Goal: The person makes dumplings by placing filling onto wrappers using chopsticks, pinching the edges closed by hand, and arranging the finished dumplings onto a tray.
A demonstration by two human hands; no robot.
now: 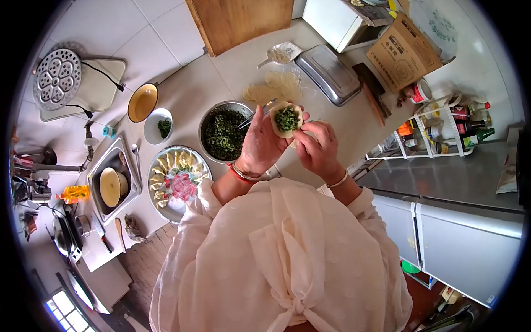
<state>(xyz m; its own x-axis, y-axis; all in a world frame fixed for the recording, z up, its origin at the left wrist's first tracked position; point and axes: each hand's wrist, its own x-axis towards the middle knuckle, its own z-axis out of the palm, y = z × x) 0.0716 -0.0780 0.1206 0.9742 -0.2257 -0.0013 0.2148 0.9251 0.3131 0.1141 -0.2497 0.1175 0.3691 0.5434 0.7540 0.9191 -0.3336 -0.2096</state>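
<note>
My left hand (259,145) cradles a round dumpling wrapper (274,117) with chopped green filling (287,119) heaped in its middle. The fingers of my right hand (319,148) are pinched together at the wrapper's right edge. Left of my hands stands a metal bowl (202,117) of chopped green filling, with a metal utensil (246,122) leaning in it; its near end is partly behind my left hand. Folded dumplings (181,159) line the edge of a round, flower-patterned plate (178,216). Flat wrappers (271,88) lie on the counter beyond my hands.
A white bowl (150,133) with some greens and a yellow bowl (143,103) stand left. Further left is a sink (130,195) holding another bowl. A lidded metal dish (328,73), a rolling pin (373,104), a carton (405,52) and a bottle rack (402,135) are right.
</note>
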